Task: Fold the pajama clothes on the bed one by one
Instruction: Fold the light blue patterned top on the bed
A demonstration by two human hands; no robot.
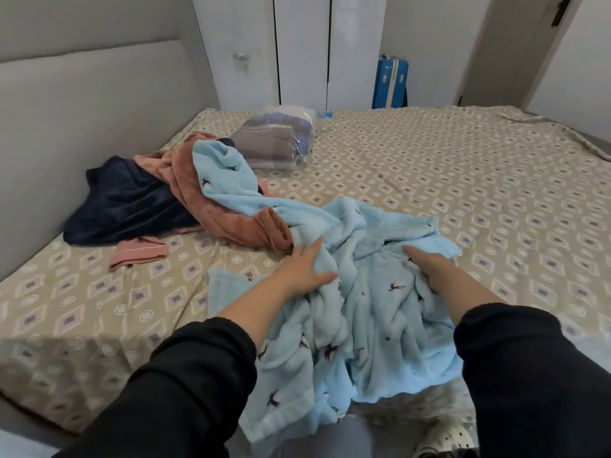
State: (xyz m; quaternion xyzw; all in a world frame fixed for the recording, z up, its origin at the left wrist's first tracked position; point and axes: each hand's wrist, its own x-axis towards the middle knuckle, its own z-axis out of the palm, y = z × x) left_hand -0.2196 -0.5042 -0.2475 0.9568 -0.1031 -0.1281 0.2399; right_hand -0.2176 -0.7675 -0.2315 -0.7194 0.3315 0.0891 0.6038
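Patterned beige bedsheet (429, 166) carries my crumpled pale-blue fleece pajama top (363, 309), its length running from the bed's near edge toward the rust-and-navy pile (158, 196). Left hand (304, 269) lies flat, unclenched; right hand (426, 266) seemingly pinches fleece.

Pajama top (363, 292) lies on bed (429, 166), clothes pile (158, 200) behind-left.

A home bedroom: a patterned bed (429, 166) with padded headboard (82, 104), white wardrobe (297, 44), blue suitcase (390, 84).
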